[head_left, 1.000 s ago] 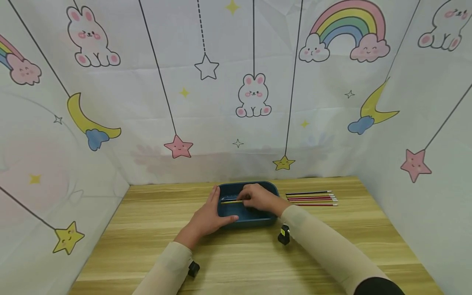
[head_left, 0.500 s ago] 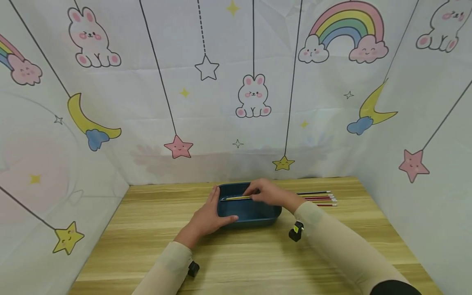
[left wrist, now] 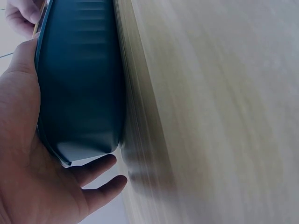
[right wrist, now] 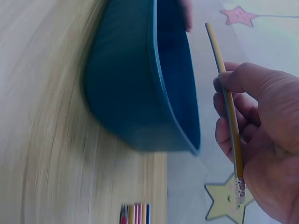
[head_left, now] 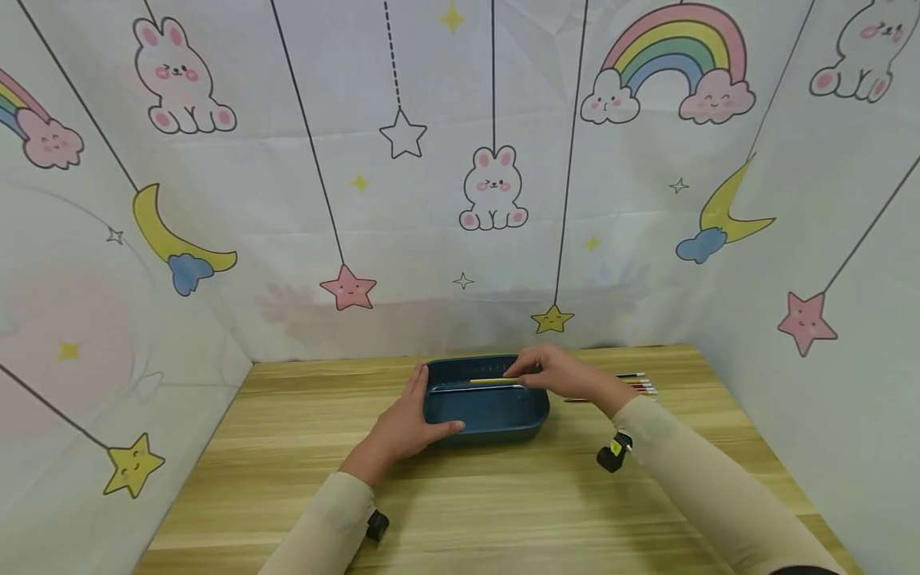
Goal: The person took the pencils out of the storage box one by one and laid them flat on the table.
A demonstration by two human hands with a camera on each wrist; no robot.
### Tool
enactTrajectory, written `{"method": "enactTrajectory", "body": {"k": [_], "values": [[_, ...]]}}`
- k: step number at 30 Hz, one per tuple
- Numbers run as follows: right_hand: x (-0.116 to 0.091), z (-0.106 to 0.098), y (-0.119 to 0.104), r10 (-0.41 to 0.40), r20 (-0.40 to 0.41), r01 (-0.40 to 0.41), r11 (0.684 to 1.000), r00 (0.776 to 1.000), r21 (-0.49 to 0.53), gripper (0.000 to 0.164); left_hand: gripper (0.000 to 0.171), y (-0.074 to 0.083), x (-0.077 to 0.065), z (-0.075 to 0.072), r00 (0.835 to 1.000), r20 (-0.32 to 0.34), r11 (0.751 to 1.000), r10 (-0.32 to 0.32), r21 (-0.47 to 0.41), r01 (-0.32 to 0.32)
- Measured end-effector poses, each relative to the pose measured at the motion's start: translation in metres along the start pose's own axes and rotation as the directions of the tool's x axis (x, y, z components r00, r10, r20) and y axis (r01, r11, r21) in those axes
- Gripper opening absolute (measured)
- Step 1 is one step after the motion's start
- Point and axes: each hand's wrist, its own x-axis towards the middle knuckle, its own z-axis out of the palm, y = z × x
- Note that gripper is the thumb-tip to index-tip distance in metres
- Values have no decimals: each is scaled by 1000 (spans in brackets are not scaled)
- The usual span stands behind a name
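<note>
A dark blue plastic tray [head_left: 496,435] stands near the table's back edge. My left hand [head_left: 406,419] rests against its left end, fingers straight along the outside and thumb over the near rim; in the left wrist view, the left hand [left wrist: 42,158] spans the tray's corner. My right hand [head_left: 553,371] pinches a yellow pencil [head_left: 489,381] over the tray's right half. The right wrist view has this pencil [right wrist: 230,109] between thumb and fingers, its eraser end toward the palm. Inside the tray lies a dark pencil [head_left: 460,389] with a pale end.
Several pencils [head_left: 643,390] lie side by side on the table right of the tray, partly hidden behind the right hand and wrist. White fabric walls [head_left: 402,239] printed with stars and rabbits enclose the wooden table [head_left: 460,511] at the back and sides.
My right hand has moved right and slightly up with the yellow pencil, uncovering more of the tray and the dark pencil in it. My left hand has stayed on the tray.
</note>
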Motion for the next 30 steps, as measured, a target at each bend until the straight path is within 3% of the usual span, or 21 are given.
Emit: {"method": "enactTrajectory", "body": {"k": [7,14,24,30], "values": [[-27,-14,13,8,-9,-8,1000,1000,7,22,137,3,-5,-2,1000,-13,1000,20,-18,-20],[-56,-28,27,24,-72,-23,1000,997,20,21,135,5,-7,-4,1000,-12,1000,15,-23,-15],[-97,-45,44,139,-96,-135,990,986,46,23,135,7,-8,-6,1000,-9,999,13,-30,-13],[-113,-46,49,195,-106,-196,981,975,3,22,134,7,-7,-5,1000,-7,1000,10,-30,-11]]}}
